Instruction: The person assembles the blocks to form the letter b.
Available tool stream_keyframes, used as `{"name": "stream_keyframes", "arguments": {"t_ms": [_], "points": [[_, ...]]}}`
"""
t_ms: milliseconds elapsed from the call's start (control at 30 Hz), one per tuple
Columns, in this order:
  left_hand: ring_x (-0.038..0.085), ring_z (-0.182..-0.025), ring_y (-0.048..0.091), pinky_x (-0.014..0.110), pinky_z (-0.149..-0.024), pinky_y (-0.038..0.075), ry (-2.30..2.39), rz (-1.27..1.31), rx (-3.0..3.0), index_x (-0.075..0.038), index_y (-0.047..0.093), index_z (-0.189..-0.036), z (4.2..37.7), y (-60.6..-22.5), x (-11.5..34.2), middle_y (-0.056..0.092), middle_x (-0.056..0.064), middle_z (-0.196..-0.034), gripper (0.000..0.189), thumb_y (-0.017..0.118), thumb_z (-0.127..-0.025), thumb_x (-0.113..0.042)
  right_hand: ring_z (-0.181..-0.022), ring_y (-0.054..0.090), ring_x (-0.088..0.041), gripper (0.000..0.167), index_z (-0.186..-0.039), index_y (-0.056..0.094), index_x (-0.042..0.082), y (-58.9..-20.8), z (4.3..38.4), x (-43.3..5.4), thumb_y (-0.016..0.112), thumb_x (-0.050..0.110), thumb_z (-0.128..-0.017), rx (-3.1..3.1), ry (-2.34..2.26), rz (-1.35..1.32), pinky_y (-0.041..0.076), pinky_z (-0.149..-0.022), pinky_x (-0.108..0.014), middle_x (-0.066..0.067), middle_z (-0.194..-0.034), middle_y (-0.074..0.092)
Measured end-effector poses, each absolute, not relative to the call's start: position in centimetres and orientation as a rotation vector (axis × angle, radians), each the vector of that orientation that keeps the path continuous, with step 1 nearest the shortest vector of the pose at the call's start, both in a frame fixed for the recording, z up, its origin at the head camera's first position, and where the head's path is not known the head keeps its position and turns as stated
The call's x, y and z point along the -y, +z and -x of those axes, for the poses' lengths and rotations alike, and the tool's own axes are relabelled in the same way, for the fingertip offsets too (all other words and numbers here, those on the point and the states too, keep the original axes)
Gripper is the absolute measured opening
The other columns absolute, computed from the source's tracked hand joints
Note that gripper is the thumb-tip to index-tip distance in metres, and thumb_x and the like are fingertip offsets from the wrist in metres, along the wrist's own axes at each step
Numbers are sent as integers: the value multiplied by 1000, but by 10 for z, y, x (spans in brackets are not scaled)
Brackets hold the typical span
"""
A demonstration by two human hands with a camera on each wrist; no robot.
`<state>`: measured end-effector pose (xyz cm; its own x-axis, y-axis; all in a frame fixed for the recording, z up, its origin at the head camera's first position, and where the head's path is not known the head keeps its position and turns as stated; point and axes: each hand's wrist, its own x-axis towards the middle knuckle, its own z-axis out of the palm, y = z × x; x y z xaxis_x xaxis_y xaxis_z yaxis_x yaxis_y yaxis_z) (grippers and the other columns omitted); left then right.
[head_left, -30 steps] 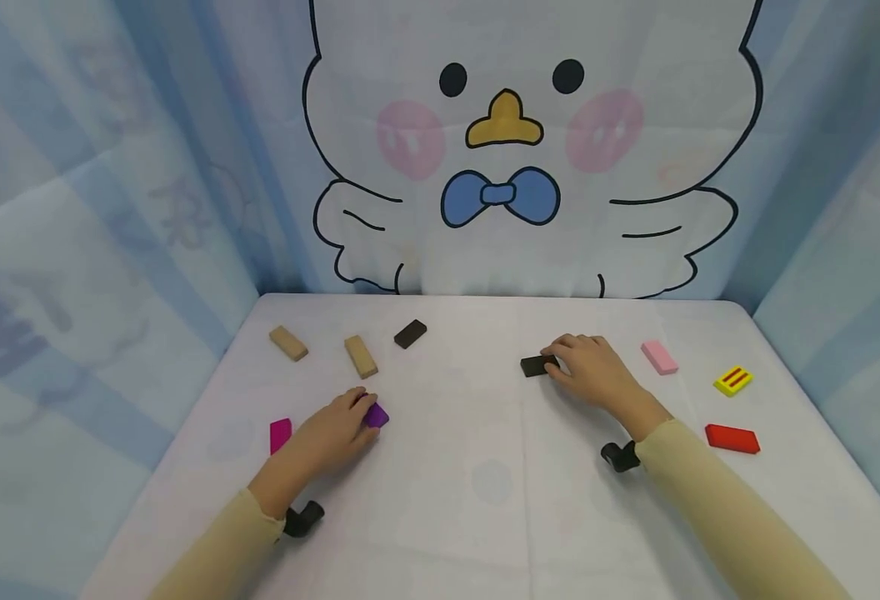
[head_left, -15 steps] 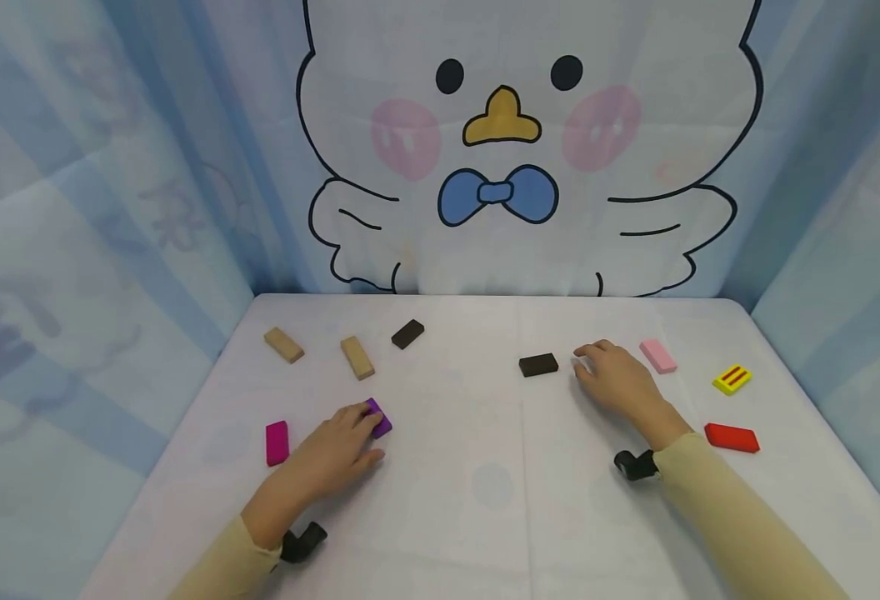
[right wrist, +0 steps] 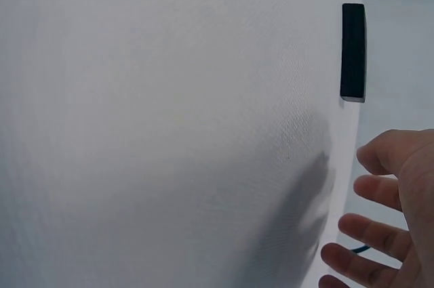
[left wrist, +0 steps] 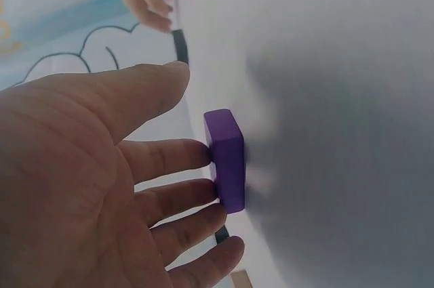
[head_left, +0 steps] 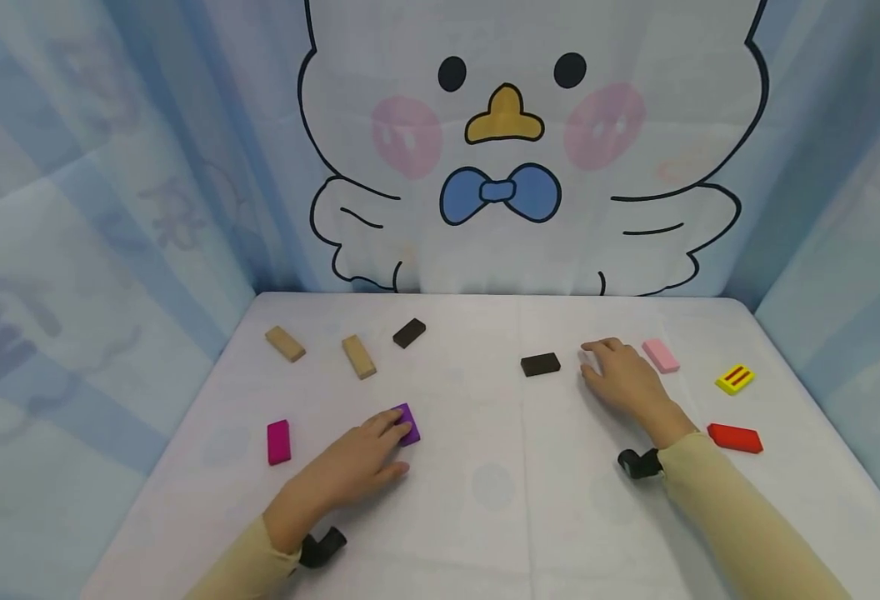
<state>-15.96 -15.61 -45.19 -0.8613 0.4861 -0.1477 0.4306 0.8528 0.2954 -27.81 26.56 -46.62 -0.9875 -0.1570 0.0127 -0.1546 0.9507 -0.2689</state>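
Note:
A purple block (head_left: 409, 425) lies flat on the white table, left of its middle. My left hand (head_left: 357, 462) touches the top of it with its fingertips, the thumb held apart; in the left wrist view the fingers reach straight to the purple block (left wrist: 229, 159). A black block (head_left: 541, 364) sits right of the table's middle. Just to its right, my right hand (head_left: 623, 379) hovers with loosely bent fingers and nothing in them. In the right wrist view the black block (right wrist: 353, 52) stands apart from the thumb.
Two tan blocks (head_left: 285, 343) and another black block (head_left: 409, 333) lie at the back left. A magenta block (head_left: 278, 442) is left of my left hand. On the right are a pink block (head_left: 661, 355), a yellow block with red stripes (head_left: 735, 379) and a red block (head_left: 736, 438).
My right hand has let go of the black block and drawn back to the right. The purple block has slid to the right under my left fingers, whose thumb has come off it.

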Motion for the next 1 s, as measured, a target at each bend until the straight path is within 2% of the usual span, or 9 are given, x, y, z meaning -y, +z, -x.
{"name": "stream_keyframes", "arguments": {"t_ms": [533, 733, 1000], "points": [[33, -145, 47, 47, -118, 42, 278, -943, -2734, -8, 48, -154, 156, -450, 114, 39, 15, -164, 62, 63, -103, -40, -131, 50, -54, 49, -145, 54, 0, -465, 277, -261, 53, 27, -104, -3089, -429, 263, 42, -108, -66, -33, -148, 48], [24, -151, 40, 41, -118, 42, 102, -1016, -2726, -12, 45, -157, 149, -448, 90, 39, 12, -165, 66, 62, -103, -46, -131, 47, -56, 50, -145, 54, 1, -468, 276, -262, 53, 29, -103, -3085, -396, 245, 45, -99, -70, -33, -148, 47], [18, -154, 35, 38, -119, 41, 49, -1083, -2692, -17, 39, -160, 143, -452, 75, 35, 6, -168, 70, 59, -103, -51, -134, 40, -59, 53, -146, 51, 0, -470, 272, -261, 55, 30, -103, -3052, -354, 262, 43, -98, -74, -34, -148, 43]]}}
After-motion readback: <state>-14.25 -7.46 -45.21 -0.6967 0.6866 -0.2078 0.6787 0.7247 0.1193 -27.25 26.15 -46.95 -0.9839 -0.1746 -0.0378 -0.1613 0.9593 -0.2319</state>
